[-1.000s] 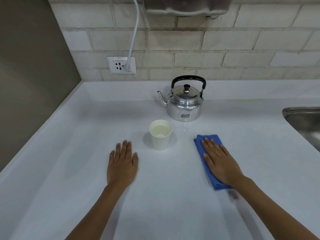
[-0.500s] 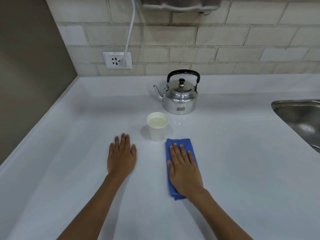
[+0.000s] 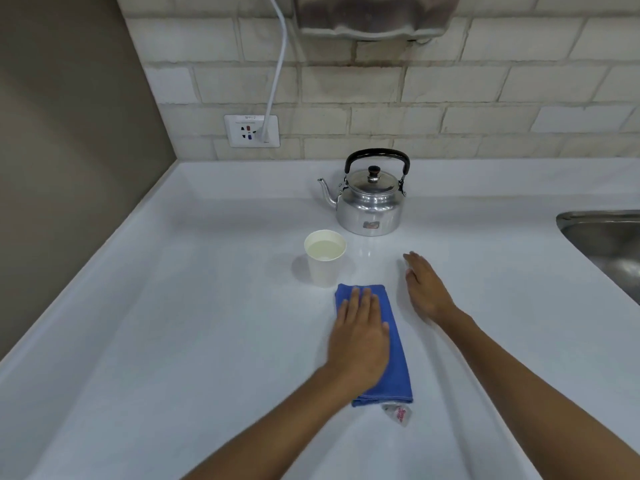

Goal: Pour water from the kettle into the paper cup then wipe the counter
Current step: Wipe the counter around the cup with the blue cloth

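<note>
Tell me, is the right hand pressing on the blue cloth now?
No, the left hand lies flat on the blue cloth, while the right hand is beside it over the bare counter.

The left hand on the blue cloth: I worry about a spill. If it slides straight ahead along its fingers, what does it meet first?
Probably the paper cup, holding water, just beyond the blue cloth under the left hand.
</note>
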`<act>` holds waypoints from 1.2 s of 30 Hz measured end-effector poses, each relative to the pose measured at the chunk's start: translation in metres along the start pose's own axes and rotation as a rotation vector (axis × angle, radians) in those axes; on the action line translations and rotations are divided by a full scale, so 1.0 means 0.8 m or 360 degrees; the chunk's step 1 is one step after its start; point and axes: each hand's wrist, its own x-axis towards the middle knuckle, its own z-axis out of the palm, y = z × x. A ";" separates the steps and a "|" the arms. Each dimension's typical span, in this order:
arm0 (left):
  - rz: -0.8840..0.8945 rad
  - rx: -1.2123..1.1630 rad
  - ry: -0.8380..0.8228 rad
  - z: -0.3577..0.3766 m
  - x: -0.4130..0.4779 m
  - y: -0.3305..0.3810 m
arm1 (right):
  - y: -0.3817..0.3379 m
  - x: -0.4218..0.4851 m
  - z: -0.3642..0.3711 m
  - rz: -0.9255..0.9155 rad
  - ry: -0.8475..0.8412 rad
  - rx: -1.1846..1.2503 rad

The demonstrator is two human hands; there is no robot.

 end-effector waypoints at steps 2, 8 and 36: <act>-0.0055 0.0049 -0.0004 0.015 0.010 0.017 | 0.007 0.000 0.010 -0.0001 0.0022 -0.0040; -0.0052 0.0137 -0.0041 0.035 0.008 0.007 | 0.024 0.000 0.031 -0.0102 -0.0049 -0.0550; -0.0071 0.0235 0.0178 -0.005 0.008 -0.200 | 0.026 0.002 0.038 -0.0112 -0.0016 -0.0801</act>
